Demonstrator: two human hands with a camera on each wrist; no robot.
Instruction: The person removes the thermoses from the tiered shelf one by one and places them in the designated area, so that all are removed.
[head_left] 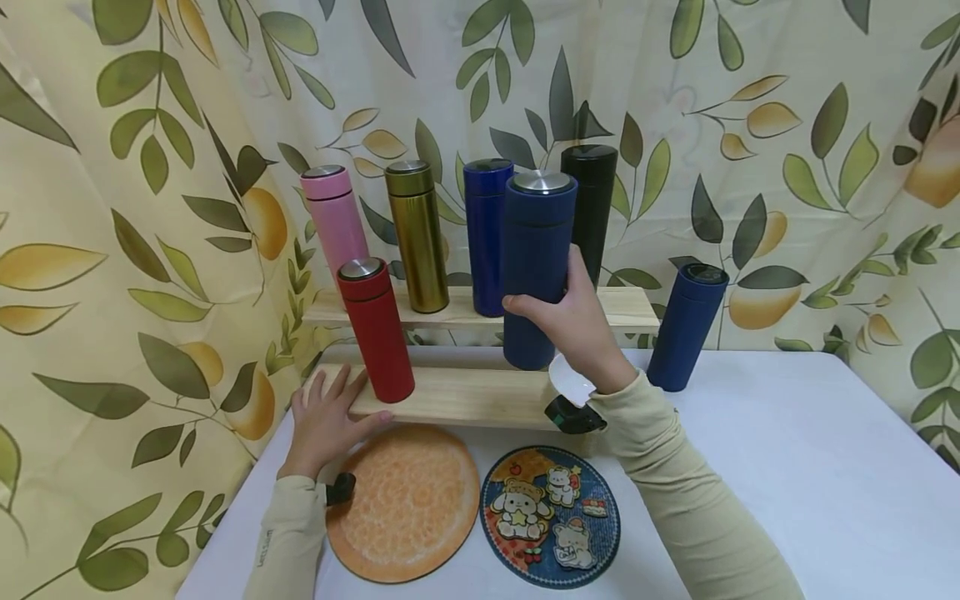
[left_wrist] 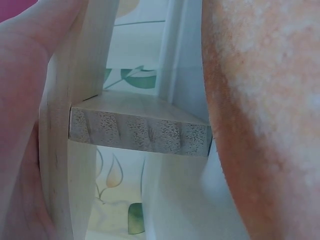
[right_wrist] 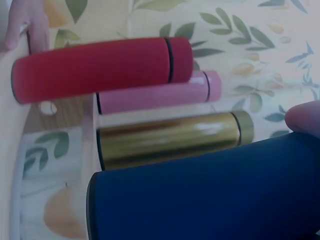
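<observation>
Mixed finishes: matt, glossy, metal, wood, cloth.
Held navy btl (head_left: 534,271) & red btl (head_left: 377,337): smooth, matt bodies w/ shiny metal lid tops. Gold btl (head_left: 420,246): glossy, metallic-look; blue btl (head_left: 486,242) & pink btl (right_wrist: 155,97) also glossy. Shelf (head_left: 480,398): smooth bare wood, but end grain (left_wrist: 142,132) rough, pitted. Curtain (head_left: 637,50): printed cloth. Sleeve (head_left: 678,467): matt, wrinkled cloth.

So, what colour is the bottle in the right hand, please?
The held bottle is dark blue; it shows best in the head view.
</observation>
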